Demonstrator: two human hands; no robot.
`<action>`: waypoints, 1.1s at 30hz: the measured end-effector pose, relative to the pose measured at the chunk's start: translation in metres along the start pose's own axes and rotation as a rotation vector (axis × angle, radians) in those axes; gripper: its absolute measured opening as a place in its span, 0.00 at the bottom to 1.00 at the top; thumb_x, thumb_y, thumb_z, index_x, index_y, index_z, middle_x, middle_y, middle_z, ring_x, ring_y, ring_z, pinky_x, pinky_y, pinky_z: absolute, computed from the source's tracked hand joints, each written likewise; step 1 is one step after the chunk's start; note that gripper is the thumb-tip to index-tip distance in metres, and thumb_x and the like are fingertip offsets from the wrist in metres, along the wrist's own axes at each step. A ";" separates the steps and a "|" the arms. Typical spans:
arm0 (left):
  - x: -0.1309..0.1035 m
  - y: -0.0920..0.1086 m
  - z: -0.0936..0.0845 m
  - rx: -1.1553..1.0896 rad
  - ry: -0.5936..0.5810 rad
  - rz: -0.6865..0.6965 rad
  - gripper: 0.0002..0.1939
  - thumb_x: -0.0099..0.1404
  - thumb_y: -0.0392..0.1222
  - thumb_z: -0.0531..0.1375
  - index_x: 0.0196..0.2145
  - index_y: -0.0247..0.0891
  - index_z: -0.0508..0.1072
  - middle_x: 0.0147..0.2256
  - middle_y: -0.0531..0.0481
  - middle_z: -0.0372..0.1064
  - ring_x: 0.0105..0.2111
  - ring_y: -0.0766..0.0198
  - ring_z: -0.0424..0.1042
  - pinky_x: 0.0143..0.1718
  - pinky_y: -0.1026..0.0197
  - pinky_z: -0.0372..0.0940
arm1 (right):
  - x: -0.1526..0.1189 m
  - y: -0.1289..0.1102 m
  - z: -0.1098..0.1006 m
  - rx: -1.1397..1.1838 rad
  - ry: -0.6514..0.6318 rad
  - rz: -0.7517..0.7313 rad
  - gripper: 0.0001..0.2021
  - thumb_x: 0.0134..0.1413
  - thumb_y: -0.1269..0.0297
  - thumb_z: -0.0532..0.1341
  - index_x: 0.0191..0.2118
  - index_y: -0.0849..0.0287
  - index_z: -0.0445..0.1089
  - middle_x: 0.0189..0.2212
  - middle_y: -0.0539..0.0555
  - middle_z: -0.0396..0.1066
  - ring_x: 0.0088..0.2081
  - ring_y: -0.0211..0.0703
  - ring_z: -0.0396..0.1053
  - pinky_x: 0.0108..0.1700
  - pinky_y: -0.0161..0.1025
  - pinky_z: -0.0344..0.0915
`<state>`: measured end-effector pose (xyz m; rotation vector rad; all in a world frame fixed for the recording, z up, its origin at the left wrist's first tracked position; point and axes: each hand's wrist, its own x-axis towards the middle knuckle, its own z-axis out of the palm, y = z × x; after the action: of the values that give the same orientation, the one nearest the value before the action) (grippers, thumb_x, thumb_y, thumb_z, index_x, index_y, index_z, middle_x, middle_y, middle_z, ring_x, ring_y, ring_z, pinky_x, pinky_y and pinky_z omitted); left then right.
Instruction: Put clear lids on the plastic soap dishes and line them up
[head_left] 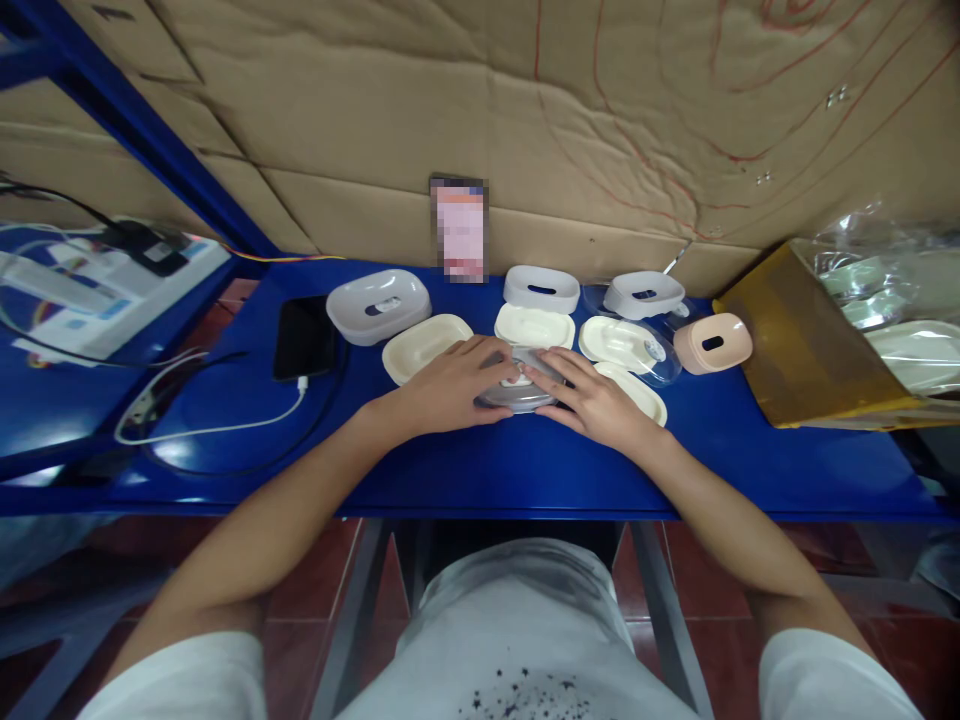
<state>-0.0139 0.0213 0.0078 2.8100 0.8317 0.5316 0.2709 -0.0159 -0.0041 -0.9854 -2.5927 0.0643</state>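
Observation:
Both my hands rest on a clear plastic lid over a small case (523, 392) at the middle of the blue table (525, 470). My left hand (450, 385) presses its left side and my right hand (592, 400) covers its right side, fingers lying flat on top. Around them lie cream trays (424, 345), (534, 326), (619, 340), one more cream tray (637, 392) under my right hand, white oval cases (379, 305), (541, 288), (643, 294) and a pink case (712, 343).
A black phone (304, 337) with a white cable (217, 425) lies at the left. A brown box (802, 345) with plastic bags of parts (892, 290) stands at the right. Cardboard (525, 120) lines the back. A small blurred card (459, 228) leans there.

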 end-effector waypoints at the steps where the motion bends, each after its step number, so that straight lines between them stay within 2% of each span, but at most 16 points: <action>1: 0.000 0.000 0.001 -0.007 0.009 0.006 0.19 0.71 0.47 0.68 0.55 0.42 0.74 0.58 0.40 0.69 0.59 0.44 0.69 0.60 0.43 0.67 | 0.001 0.000 0.000 0.028 0.017 -0.002 0.29 0.73 0.52 0.62 0.74 0.55 0.66 0.70 0.66 0.67 0.73 0.62 0.61 0.71 0.62 0.68; 4: 0.002 0.004 0.001 -0.021 0.007 0.034 0.20 0.68 0.48 0.70 0.54 0.41 0.73 0.56 0.41 0.69 0.56 0.45 0.69 0.58 0.44 0.67 | 0.002 0.006 -0.008 0.160 0.070 -0.014 0.26 0.72 0.50 0.63 0.69 0.53 0.72 0.66 0.65 0.71 0.70 0.61 0.66 0.70 0.62 0.68; 6: 0.002 0.009 -0.001 -0.025 -0.020 0.038 0.20 0.66 0.48 0.72 0.52 0.41 0.73 0.55 0.41 0.69 0.54 0.47 0.69 0.57 0.45 0.67 | 0.000 0.015 -0.022 0.267 0.058 0.011 0.24 0.75 0.51 0.61 0.70 0.50 0.70 0.66 0.62 0.72 0.68 0.57 0.69 0.69 0.60 0.68; 8: 0.002 0.012 -0.005 -0.016 -0.058 0.030 0.21 0.66 0.47 0.71 0.53 0.41 0.73 0.56 0.42 0.68 0.54 0.47 0.69 0.56 0.46 0.67 | -0.005 0.029 -0.039 0.294 0.065 0.123 0.23 0.76 0.52 0.58 0.70 0.50 0.70 0.64 0.60 0.75 0.65 0.56 0.73 0.67 0.57 0.70; 10: -0.001 0.011 -0.012 0.024 -0.087 -0.006 0.21 0.65 0.45 0.70 0.53 0.41 0.72 0.57 0.41 0.68 0.56 0.46 0.69 0.57 0.45 0.66 | -0.012 0.044 -0.055 0.231 0.081 0.280 0.20 0.76 0.50 0.58 0.61 0.54 0.77 0.56 0.60 0.81 0.56 0.56 0.79 0.60 0.54 0.73; 12: -0.005 0.003 -0.021 0.070 -0.111 -0.060 0.21 0.63 0.44 0.70 0.51 0.40 0.72 0.56 0.40 0.68 0.57 0.43 0.69 0.58 0.43 0.65 | -0.021 0.056 -0.064 0.188 0.020 0.385 0.19 0.75 0.48 0.58 0.48 0.55 0.82 0.45 0.58 0.84 0.45 0.54 0.81 0.51 0.49 0.76; 13: -0.008 -0.001 -0.025 0.089 -0.116 -0.085 0.21 0.61 0.44 0.70 0.50 0.40 0.72 0.55 0.40 0.69 0.57 0.42 0.69 0.59 0.41 0.64 | -0.024 0.058 -0.065 0.188 -0.044 0.407 0.19 0.74 0.48 0.59 0.45 0.55 0.82 0.42 0.57 0.85 0.42 0.53 0.81 0.47 0.47 0.76; 15: -0.012 -0.008 -0.033 0.132 -0.096 -0.109 0.20 0.60 0.47 0.70 0.48 0.40 0.73 0.52 0.41 0.71 0.55 0.41 0.70 0.61 0.37 0.62 | -0.027 0.056 -0.063 0.200 -0.155 0.405 0.17 0.74 0.49 0.60 0.44 0.53 0.82 0.41 0.55 0.85 0.41 0.52 0.82 0.45 0.45 0.76; 17: -0.013 -0.006 -0.035 0.219 -0.035 -0.090 0.18 0.62 0.50 0.69 0.46 0.40 0.74 0.50 0.40 0.72 0.53 0.40 0.72 0.61 0.33 0.60 | -0.025 0.047 -0.058 0.227 -0.211 0.337 0.15 0.74 0.52 0.60 0.46 0.52 0.82 0.44 0.55 0.85 0.43 0.52 0.82 0.46 0.46 0.76; 19: -0.010 0.007 -0.028 0.285 0.040 -0.013 0.16 0.67 0.51 0.66 0.46 0.39 0.75 0.49 0.38 0.74 0.51 0.40 0.73 0.60 0.33 0.61 | -0.021 0.038 -0.056 0.300 -0.223 0.240 0.14 0.75 0.54 0.59 0.49 0.51 0.82 0.48 0.54 0.85 0.46 0.51 0.82 0.50 0.46 0.76; 21: -0.005 0.030 -0.014 0.263 0.080 0.113 0.14 0.73 0.50 0.62 0.50 0.40 0.76 0.53 0.38 0.75 0.52 0.43 0.74 0.59 0.38 0.64 | -0.018 0.036 -0.059 0.338 -0.151 0.196 0.14 0.75 0.55 0.58 0.52 0.51 0.81 0.50 0.54 0.84 0.50 0.51 0.81 0.54 0.48 0.75; 24: 0.002 0.062 0.016 0.188 0.043 0.281 0.18 0.76 0.47 0.62 0.59 0.40 0.74 0.66 0.35 0.68 0.64 0.42 0.69 0.63 0.42 0.64 | -0.022 0.049 -0.065 0.192 0.023 0.320 0.15 0.75 0.56 0.58 0.51 0.54 0.81 0.49 0.58 0.84 0.50 0.55 0.81 0.55 0.51 0.74; 26: 0.005 0.073 0.033 0.163 0.017 0.328 0.21 0.76 0.47 0.63 0.62 0.38 0.72 0.68 0.33 0.66 0.67 0.41 0.66 0.66 0.42 0.62 | -0.029 0.062 -0.066 0.055 0.036 0.405 0.15 0.74 0.58 0.58 0.51 0.57 0.80 0.49 0.61 0.83 0.51 0.59 0.80 0.55 0.55 0.74; 28: 0.005 0.075 0.042 0.157 -0.014 0.341 0.19 0.77 0.45 0.63 0.61 0.36 0.73 0.62 0.35 0.73 0.62 0.45 0.72 0.62 0.45 0.64 | -0.037 0.073 -0.064 -0.094 -0.003 0.461 0.16 0.71 0.59 0.60 0.56 0.58 0.79 0.56 0.65 0.79 0.56 0.65 0.77 0.59 0.61 0.71; 30: 0.004 0.070 0.043 0.153 -0.039 0.349 0.15 0.78 0.40 0.61 0.59 0.37 0.75 0.53 0.40 0.79 0.51 0.52 0.78 0.53 0.50 0.66 | -0.043 0.078 -0.060 -0.229 -0.041 0.513 0.20 0.68 0.61 0.61 0.62 0.57 0.75 0.63 0.66 0.74 0.61 0.70 0.72 0.61 0.68 0.68; 33: 0.002 0.061 0.037 0.129 -0.025 0.374 0.11 0.78 0.37 0.60 0.55 0.39 0.77 0.43 0.47 0.80 0.42 0.57 0.78 0.47 0.54 0.65 | -0.045 0.077 -0.055 -0.309 -0.058 0.559 0.25 0.65 0.67 0.60 0.66 0.56 0.71 0.66 0.67 0.70 0.63 0.72 0.69 0.61 0.70 0.67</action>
<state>0.0317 -0.0309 -0.0107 3.1022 0.3428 0.5060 0.3696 0.0086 0.0196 -1.8193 -2.3360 -0.1715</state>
